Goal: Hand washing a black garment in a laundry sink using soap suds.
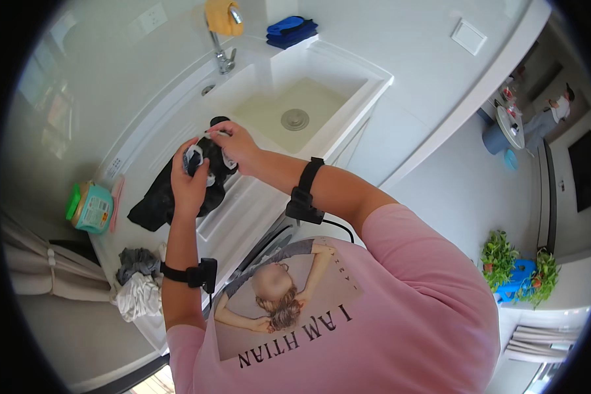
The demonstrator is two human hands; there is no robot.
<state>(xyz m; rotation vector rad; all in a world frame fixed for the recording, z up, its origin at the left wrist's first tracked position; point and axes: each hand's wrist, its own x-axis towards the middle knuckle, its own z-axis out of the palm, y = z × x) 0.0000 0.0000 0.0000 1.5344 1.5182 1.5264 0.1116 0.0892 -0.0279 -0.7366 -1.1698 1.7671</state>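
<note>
Both my hands are on a black garment [154, 200] bunched over the white ribbed washboard [233, 220] beside the sink basin. My left hand [189, 180] is curled around a gathered part of it, where a whitish patch shows between thumb and fingers. Close by on the right, my right hand [238, 146] pinches the cloth near its upper edge, fingertips together. The rest of the garment hangs down to the left onto the board. What kind of garment it is cannot be made out.
The white sink [382, 80] holds shallow water over a round drain [295, 119]. A yellow cloth [222, 18] drapes the faucet [224, 62]; folded blue cloths [291, 31] lie behind. Left are a green-lidded tub [93, 209], grey cloth [138, 262] and white cloth [140, 295]. Another person [559, 108] stands far right.
</note>
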